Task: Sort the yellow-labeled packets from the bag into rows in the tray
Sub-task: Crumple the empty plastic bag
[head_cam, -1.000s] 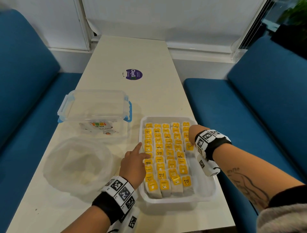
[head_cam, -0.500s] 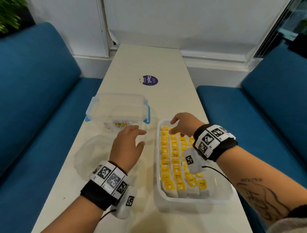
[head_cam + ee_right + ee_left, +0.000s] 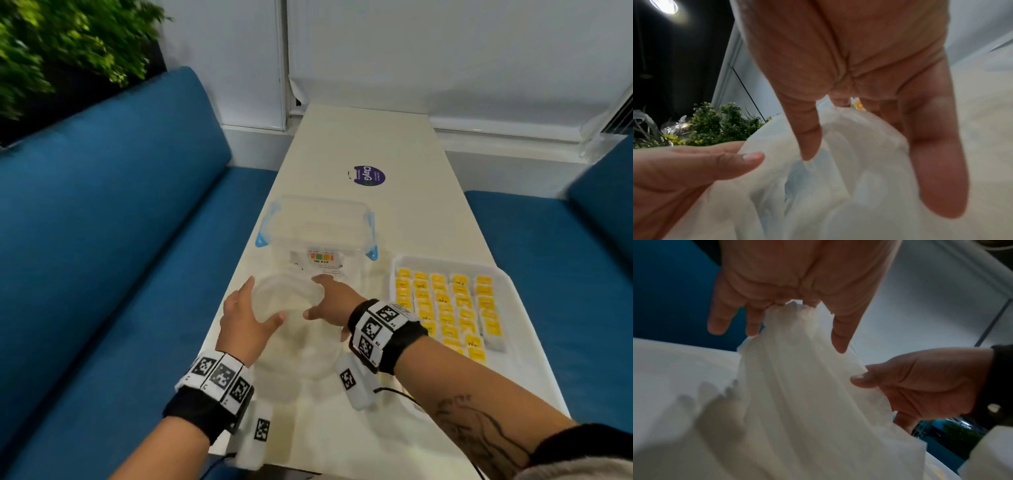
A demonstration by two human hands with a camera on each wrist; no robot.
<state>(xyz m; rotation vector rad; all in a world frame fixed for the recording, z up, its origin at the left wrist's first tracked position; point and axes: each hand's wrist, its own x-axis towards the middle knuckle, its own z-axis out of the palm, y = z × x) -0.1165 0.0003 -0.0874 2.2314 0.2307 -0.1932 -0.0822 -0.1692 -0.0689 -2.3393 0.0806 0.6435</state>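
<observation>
A translucent white plastic bag [image 3: 297, 346] lies crumpled on the table left of the tray [image 3: 513, 294]. In the tray, yellow-labeled packets [image 3: 445, 308] stand in several rows. Both hands are at the bag's mouth. My left hand [image 3: 263, 301] holds its left edge between thumb and fingers. My right hand [image 3: 313, 296] pinches the right edge, thumb on top. In the left wrist view the bag [image 3: 797, 402] rises in folds under my left hand [image 3: 777, 335]. In the right wrist view the bag [image 3: 818, 203] sags open below my right hand [image 3: 869, 162]. I see no packet inside it.
A clear lidded box with blue latches [image 3: 318, 226] stands just beyond the bag. A purple round sticker [image 3: 370, 175] lies further up the white table [image 3: 359, 137]. Blue bench seats [image 3: 102, 240] flank the table, with a green plant [image 3: 51, 44] at the far left.
Both hands have left the tray and moved left to the bag, taking hold of its edges. The head view has swung left, so the tray now sits at the right.
</observation>
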